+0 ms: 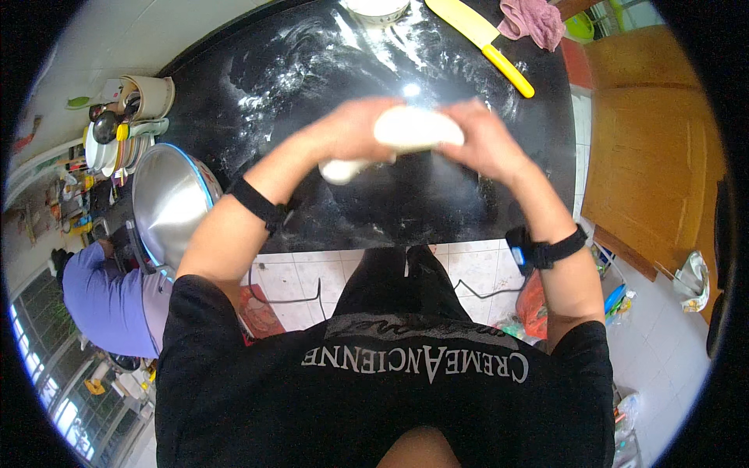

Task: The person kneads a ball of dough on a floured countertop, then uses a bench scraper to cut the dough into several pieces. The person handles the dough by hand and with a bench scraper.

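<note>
Both my hands grip a thick piece of white dough (418,127) in front of me, over the black tabletop (374,205). My left hand (357,128) wraps the dough's left side. My right hand (483,137) has its fingers and thumb around the other end. A rounded lobe of dough (341,171) pokes out below my left hand; whether it joins the main piece is hidden. The hands are blurred, and I cannot tell whether the dough touches the table. White flour (316,44) is smeared over the far part of the tabletop.
A yellow knife (508,70) lies at the far right beside a pink cloth (535,22). A white bowl (377,10) stands at the far edge. Left are a large metal basin (169,205), stacked plates (120,149) and a person in purple (108,298). A wooden panel (649,140) stands right.
</note>
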### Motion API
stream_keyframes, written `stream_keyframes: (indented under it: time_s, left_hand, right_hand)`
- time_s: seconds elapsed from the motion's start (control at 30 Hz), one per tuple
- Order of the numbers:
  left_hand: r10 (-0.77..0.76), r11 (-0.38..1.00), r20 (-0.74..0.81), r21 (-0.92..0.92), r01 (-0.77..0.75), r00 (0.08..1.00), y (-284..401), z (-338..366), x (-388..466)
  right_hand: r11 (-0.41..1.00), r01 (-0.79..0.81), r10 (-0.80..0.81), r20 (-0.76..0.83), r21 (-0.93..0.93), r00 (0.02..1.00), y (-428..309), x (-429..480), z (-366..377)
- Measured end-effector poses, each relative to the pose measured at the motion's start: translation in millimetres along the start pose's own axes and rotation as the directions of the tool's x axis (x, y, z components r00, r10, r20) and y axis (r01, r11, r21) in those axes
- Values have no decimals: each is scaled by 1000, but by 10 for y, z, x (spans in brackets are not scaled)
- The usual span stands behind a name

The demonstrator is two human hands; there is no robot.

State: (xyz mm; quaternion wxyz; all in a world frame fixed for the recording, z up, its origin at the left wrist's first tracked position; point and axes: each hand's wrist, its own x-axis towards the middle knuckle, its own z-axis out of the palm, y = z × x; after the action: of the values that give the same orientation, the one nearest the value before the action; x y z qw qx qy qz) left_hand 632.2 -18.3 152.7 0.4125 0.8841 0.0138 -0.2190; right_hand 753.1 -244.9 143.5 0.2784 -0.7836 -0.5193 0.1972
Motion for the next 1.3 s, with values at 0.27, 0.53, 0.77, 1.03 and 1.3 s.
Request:
stream_keyframes:
  time_s: [0.27, 0.53, 0.77, 1.03, 1.3]
  left_hand:
    - [278, 794, -367, 608, 3, 888, -157, 188, 429]
    - [159, 873, -264, 487, -11, 951, 99, 967, -491]
    - [91, 777, -256, 623, 92, 962, -194, 673, -634]
    - [-352, 895, -160, -346, 281, 922, -283, 300, -641]
    - [-154, 958, -493, 136, 251, 856, 5, 747, -15]
  right_hand:
    - [904, -126, 49, -194, -409, 980, 189, 411, 236]
    - [938, -54, 40, -46, -342, 998, -221, -576, 540]
    - [944, -48, 70, 54, -326, 996, 30, -374, 411]
    - [830, -455, 342, 351, 321, 872, 184, -227, -66]
    - [960, -228, 221, -63, -163, 973, -76, 35, 444]
